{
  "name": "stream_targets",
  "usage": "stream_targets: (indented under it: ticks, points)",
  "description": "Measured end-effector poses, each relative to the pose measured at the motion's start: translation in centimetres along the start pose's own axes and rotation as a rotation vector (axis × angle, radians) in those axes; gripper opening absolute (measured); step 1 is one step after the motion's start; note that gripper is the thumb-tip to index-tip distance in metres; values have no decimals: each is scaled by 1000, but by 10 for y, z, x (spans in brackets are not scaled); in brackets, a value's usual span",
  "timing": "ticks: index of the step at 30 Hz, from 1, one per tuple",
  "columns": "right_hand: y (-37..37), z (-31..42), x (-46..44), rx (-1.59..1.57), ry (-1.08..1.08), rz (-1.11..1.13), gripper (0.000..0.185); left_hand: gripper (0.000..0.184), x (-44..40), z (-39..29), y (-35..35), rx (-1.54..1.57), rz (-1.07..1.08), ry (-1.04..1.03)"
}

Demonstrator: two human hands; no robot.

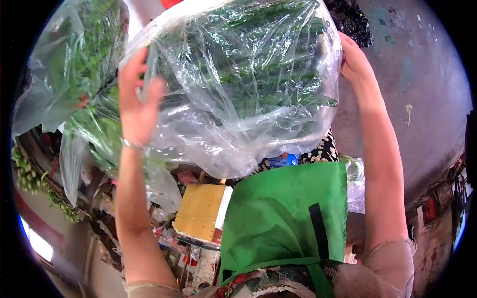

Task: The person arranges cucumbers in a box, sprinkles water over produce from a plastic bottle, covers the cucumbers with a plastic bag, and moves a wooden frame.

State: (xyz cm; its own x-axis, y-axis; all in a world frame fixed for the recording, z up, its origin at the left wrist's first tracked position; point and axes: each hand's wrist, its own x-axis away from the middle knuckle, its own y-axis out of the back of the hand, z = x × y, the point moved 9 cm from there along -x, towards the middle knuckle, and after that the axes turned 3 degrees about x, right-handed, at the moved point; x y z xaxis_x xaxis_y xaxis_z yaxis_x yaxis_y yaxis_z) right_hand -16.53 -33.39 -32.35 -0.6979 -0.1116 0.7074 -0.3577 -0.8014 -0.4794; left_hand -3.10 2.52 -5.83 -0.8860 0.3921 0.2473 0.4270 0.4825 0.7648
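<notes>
A white box (186, 11) fills the upper middle, holding long dark green vegetables that look like cucumbers (278, 62) under a sheet of clear plastic (208, 149). Fingers apart and slightly blurred, my left hand (136, 102) is over the plastic at the box's left side, with no object in its grasp. My right hand (355, 59) curls against the right edge of the box, its fingertips hidden behind that side. The plastic hangs in loose folds over the near edge.
Clear bags of leafy greens (84, 54) stand at the left, beside bunched green produce (30, 169). A yellow-brown carton (198, 208) sits among clutter below. A green apron (283, 208) covers my lap. Grey floor (417, 89) stretches to the right, with black plastic (353, 22) on it.
</notes>
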Motion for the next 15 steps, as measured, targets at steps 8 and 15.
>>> stream_targets:
  ticks: [8,15]
  points:
    - [7,-10,60,-410,22,1,29,70,98,18,-35,-454,263,-51]
    - [-11,-14,100,-323,90,-50,36,51,110,44,-21,-964,467,-166]
